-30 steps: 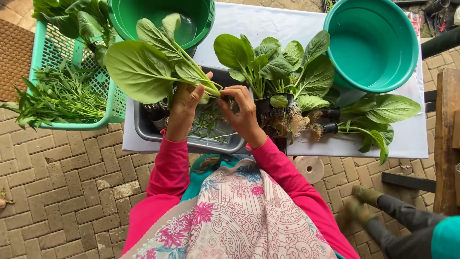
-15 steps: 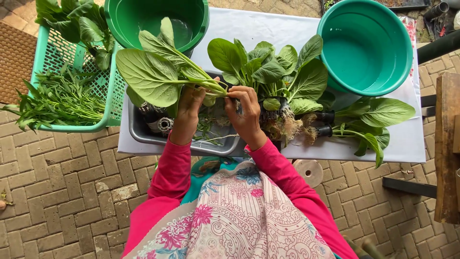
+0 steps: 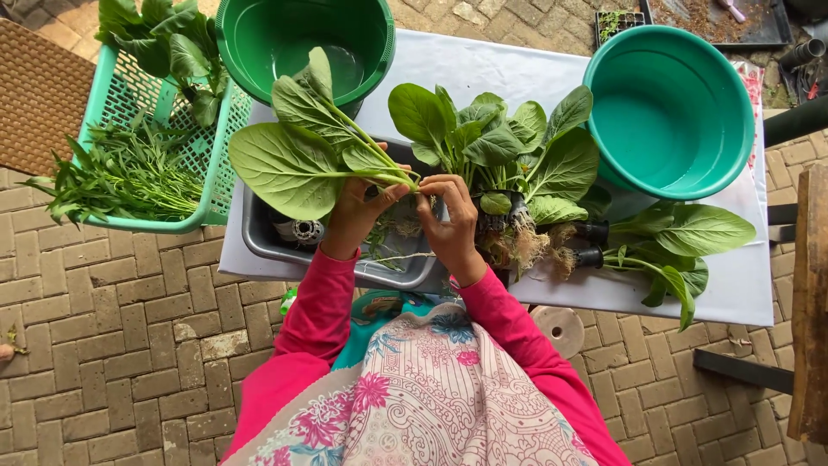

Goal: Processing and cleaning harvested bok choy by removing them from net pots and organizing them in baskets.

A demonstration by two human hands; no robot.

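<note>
Both hands, left (image 3: 358,211) and right (image 3: 448,220), gripping broad-leafed green vegetable plant (image 3: 302,151) by its stem, above grey rectangular metal tray (image 3: 259,233).

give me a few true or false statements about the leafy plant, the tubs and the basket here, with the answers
1. Both hands, left hand and right hand, hold the leafy plant over the grey tray. True.
2. The dark green tub is full of leaves. False: it holds only a little water.
3. The mesh basket holds greens. True.
4. The teal tub lies upside down. False: it stands open side up.
5. More leafy plants with roots lie right of the hands. True.
</note>
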